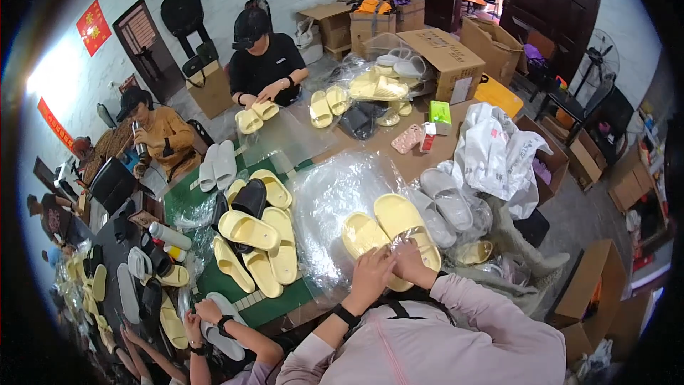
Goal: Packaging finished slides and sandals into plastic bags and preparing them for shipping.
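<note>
A pair of pale yellow slippers lies in front of me at the table's near edge: the left slipper and the right slipper, side by side with their straps away from me. My left hand and my right hand meet over their near part. Fingers of both hands are bent and close together; whatever they pinch is too small or hidden to name. Beyond the pair spreads a sheet of clear plastic bags. To its left, several loose yellow slippers are heaped with a black slipper.
Grey slippers and white plastic bags lie to the right. Farther back are a pink phone, a green packet and a carton. A co-worker across the table handles yellow slippers; another person's hands work at the left.
</note>
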The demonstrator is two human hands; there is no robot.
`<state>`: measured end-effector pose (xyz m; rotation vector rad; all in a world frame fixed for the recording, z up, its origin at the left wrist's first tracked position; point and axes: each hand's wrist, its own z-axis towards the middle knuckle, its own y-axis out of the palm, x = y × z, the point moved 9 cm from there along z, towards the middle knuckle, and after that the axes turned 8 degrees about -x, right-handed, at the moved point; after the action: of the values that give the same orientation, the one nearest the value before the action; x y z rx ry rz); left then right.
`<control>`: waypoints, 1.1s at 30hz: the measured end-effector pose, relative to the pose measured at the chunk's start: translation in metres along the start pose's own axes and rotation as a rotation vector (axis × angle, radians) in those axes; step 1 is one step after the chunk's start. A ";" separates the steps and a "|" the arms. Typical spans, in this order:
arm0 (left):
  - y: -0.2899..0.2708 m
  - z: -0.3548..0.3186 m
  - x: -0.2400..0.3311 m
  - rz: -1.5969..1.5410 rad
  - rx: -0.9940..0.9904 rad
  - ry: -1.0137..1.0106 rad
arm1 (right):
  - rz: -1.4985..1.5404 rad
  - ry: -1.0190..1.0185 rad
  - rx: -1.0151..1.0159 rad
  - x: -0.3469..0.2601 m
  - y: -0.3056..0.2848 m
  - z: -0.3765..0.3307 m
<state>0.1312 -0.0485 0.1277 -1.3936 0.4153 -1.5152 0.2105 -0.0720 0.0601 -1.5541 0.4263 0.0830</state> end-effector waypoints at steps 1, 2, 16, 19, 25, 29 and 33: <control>0.002 -0.001 0.009 -0.049 -0.037 0.043 | -0.002 0.012 0.004 0.002 0.003 -0.004; 0.001 -0.003 0.015 -0.145 -0.050 0.072 | -0.013 -0.041 0.098 -0.001 -0.002 -0.008; -0.044 -0.027 0.023 -0.898 0.065 -0.278 | 0.057 -0.392 0.184 -0.075 -0.016 -0.029; -0.064 -0.034 -0.017 -0.973 0.218 -0.403 | 0.211 -0.235 -0.020 -0.067 -0.037 -0.049; -0.089 -0.018 -0.005 -0.926 0.284 -0.274 | 0.236 0.277 0.624 -0.008 -0.108 -0.125; -0.077 0.014 0.034 -0.649 0.154 -0.049 | 0.921 0.527 0.267 0.068 0.016 -0.136; -0.081 0.037 0.070 -0.663 0.054 0.065 | 2.124 0.526 -0.238 0.031 0.059 -0.123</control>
<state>0.1402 -0.0564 0.2406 -1.5218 -0.0688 -2.0847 0.1940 -0.1974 -0.0009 -0.6395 2.3496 1.3673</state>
